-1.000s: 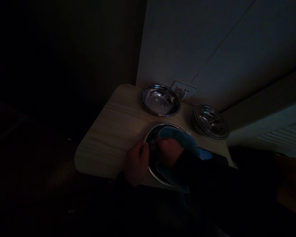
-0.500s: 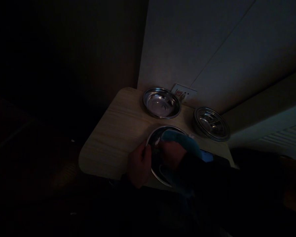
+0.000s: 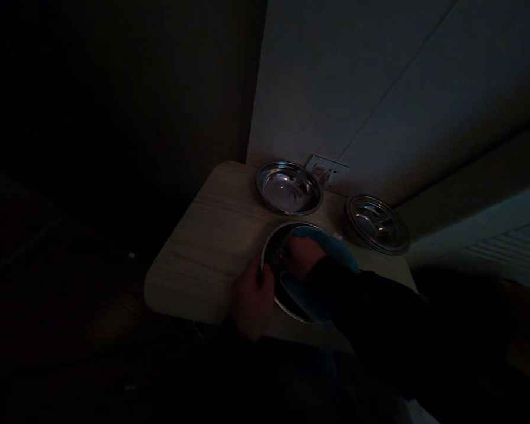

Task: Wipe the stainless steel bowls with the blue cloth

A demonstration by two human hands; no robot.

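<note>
Left hand [image 3: 253, 300] grips bowl [image 3: 274, 232] at its nine o'clock edge. Right hand [image 3: 304, 257] reaches in from four o'clock, curled against teal cloth [image 3: 338, 250]; cannot tell whether grasping.

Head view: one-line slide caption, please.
In dim light, left hand grips a metal bowl by its rim, right hand inside with a teal cloth.
</note>
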